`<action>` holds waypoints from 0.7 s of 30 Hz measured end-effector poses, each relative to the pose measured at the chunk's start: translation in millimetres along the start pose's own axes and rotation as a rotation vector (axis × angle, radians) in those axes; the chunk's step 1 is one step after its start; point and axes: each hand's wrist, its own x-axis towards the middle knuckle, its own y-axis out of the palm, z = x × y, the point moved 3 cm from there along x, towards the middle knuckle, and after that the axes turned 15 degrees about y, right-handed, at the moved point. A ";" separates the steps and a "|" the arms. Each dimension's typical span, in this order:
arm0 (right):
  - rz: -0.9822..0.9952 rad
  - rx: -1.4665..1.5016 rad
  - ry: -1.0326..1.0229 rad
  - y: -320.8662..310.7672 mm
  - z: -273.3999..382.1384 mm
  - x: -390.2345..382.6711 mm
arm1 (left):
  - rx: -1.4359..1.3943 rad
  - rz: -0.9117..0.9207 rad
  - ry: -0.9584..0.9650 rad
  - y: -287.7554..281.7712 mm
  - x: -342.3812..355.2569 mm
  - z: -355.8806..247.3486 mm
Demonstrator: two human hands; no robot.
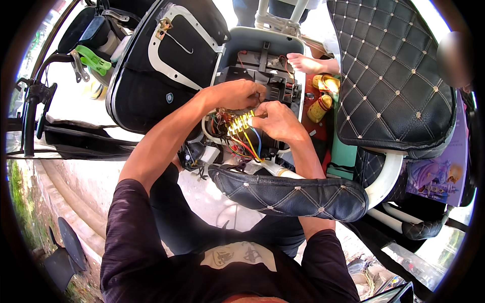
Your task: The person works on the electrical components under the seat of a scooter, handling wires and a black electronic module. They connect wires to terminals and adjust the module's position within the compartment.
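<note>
My left hand [247, 94] reaches over the open compartment under a raised seat, its fingers curled in a pinch. What it pinches is hidden. Just nearer to me, my right hand [277, 120] is closed at the right end of a yellow terminal strip [239, 123], thumb against it. Red, yellow and blue wires [251, 143] run down from the strip into a tangle around it. Beyond my hands lies the grey storage bin [237, 40] with black plastic parts and thin wires inside.
The black seat [166, 65] is tipped up at left, a metal latch on its underside. A padded armrest [290, 193] crosses before my right forearm. At right are a quilted backrest [394, 70], a bare foot [305, 63] and yellow shoes [320, 107]. Handlebar [38, 101] stands far left.
</note>
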 end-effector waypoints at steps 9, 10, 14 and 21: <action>0.017 0.006 0.022 2.4 -7.1 5.0 | -0.106 0.158 -0.227 0.4 5.3 21.1; 0.022 0.012 0.022 3.1 -6.8 4.7 | -0.062 0.053 -0.204 1.9 1.1 27.5; 0.030 0.017 0.032 0.3 -4.3 1.6 | -0.034 -0.189 -0.192 4.8 -10.9 40.3; 0.027 0.007 0.016 -3.3 -4.4 -0.8 | -0.141 -0.229 0.035 -0.4 -33.4 5.7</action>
